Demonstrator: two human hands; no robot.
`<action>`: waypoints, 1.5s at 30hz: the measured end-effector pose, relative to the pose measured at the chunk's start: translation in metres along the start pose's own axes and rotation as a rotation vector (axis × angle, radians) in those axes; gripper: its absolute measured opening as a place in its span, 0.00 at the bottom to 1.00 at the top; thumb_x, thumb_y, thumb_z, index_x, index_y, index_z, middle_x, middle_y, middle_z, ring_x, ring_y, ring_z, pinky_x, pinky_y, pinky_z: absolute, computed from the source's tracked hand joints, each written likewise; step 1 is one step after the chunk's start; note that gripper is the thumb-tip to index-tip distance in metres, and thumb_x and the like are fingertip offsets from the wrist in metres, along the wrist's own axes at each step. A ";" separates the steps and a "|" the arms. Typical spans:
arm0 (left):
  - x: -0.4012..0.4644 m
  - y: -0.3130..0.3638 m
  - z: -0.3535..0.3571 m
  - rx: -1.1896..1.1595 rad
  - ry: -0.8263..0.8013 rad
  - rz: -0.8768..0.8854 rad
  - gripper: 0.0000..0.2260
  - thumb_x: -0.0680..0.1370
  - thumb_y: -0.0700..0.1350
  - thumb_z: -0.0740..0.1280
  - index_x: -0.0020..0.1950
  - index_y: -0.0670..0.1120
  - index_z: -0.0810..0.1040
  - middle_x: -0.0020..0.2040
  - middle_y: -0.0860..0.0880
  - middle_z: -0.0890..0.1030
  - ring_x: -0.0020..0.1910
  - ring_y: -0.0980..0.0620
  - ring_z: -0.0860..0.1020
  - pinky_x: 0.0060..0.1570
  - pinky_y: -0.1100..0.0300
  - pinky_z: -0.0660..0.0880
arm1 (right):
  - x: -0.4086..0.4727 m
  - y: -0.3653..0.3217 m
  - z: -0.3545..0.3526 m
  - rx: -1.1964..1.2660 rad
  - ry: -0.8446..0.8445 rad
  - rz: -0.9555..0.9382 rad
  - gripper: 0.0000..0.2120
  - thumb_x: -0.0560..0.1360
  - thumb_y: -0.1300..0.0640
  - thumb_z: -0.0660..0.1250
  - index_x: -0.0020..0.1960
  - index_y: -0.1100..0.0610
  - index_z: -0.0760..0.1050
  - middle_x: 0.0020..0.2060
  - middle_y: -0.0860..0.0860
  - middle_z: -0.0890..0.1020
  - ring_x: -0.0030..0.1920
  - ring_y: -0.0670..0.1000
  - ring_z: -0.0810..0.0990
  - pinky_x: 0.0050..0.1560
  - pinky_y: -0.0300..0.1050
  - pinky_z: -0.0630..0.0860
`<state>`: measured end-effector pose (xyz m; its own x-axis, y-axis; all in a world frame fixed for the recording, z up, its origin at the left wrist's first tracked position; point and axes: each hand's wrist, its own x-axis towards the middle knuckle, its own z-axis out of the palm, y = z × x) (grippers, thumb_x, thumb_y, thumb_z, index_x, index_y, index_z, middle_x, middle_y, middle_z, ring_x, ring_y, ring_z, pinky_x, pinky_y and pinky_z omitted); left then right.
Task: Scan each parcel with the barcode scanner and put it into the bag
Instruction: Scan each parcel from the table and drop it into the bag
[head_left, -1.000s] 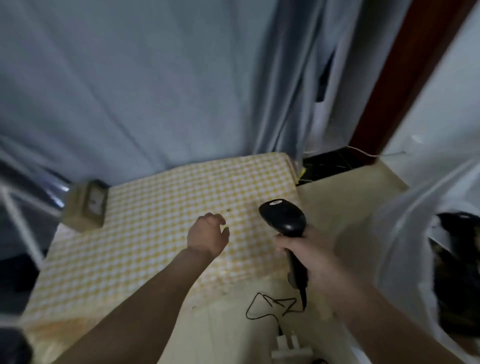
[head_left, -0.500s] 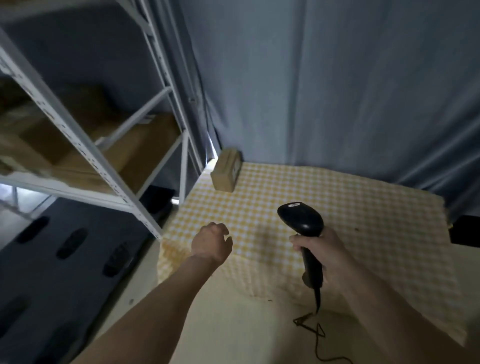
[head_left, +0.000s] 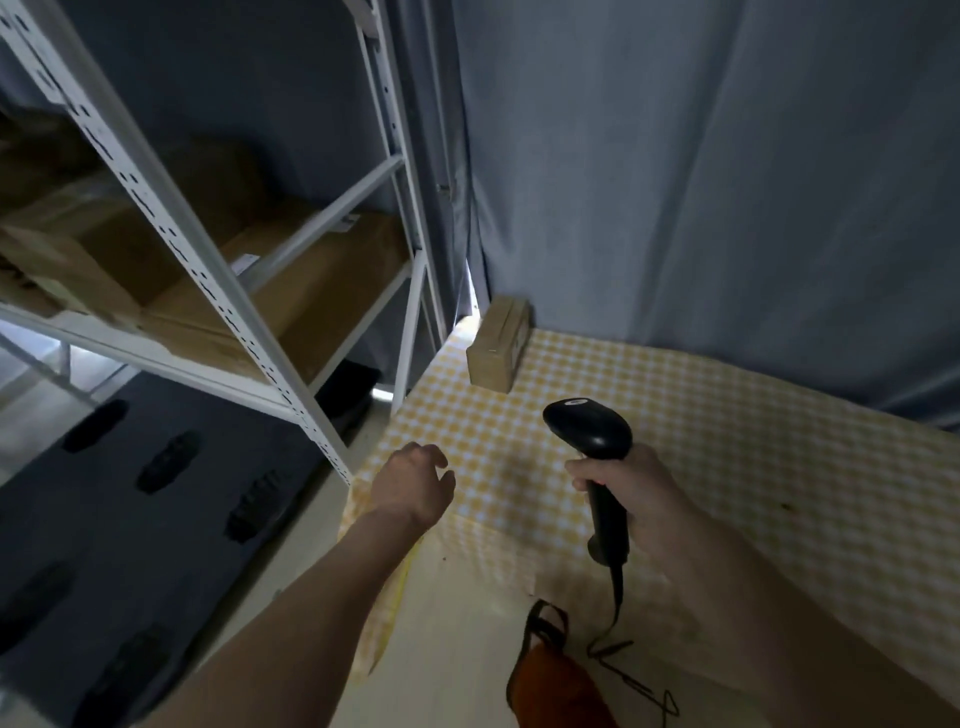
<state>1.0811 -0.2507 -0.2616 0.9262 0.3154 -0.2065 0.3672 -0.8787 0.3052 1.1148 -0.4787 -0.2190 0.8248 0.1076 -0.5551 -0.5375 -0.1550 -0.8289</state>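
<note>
Brown cardboard, the one parcel (head_left: 497, 347) in view stood at the far left corner of the checked tablecloth (head_left: 727, 441), close to the grey curtain (head_left: 701, 182) and well apart from both my hands. My right hand (head_left: 631, 496) was clamped round the grip of the black scanner (head_left: 589, 428), its head aimed forward. My left hand (head_left: 413, 486) hovered with fingers loosely curled, holding nothing. I judged the box small, stiff and light, best pinched across its narrow sides with the label turned up.
</note>
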 end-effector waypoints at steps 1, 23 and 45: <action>0.014 0.000 -0.001 -0.003 0.000 -0.001 0.13 0.79 0.50 0.64 0.62 0.48 0.79 0.63 0.47 0.76 0.61 0.47 0.76 0.58 0.57 0.72 | 0.011 -0.004 0.003 0.005 0.002 0.005 0.05 0.69 0.67 0.72 0.42 0.66 0.77 0.38 0.60 0.76 0.42 0.56 0.75 0.44 0.47 0.70; 0.341 0.058 0.032 0.134 -0.289 -0.034 0.32 0.76 0.53 0.69 0.74 0.44 0.60 0.68 0.42 0.67 0.68 0.42 0.67 0.63 0.51 0.70 | 0.280 -0.113 0.010 0.127 0.114 0.205 0.06 0.71 0.62 0.73 0.46 0.62 0.79 0.37 0.57 0.77 0.38 0.56 0.76 0.38 0.46 0.69; 0.531 0.071 0.167 -0.140 -0.371 -0.279 0.60 0.66 0.54 0.78 0.78 0.42 0.35 0.76 0.41 0.55 0.74 0.41 0.57 0.69 0.44 0.62 | 0.388 -0.066 0.063 0.354 0.318 0.438 0.09 0.69 0.66 0.73 0.49 0.65 0.80 0.40 0.59 0.79 0.43 0.59 0.78 0.45 0.51 0.71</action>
<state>1.5845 -0.2058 -0.5048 0.7072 0.3611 -0.6078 0.6290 -0.7139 0.3078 1.4598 -0.3648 -0.3840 0.4986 -0.1968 -0.8442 -0.8166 0.2203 -0.5336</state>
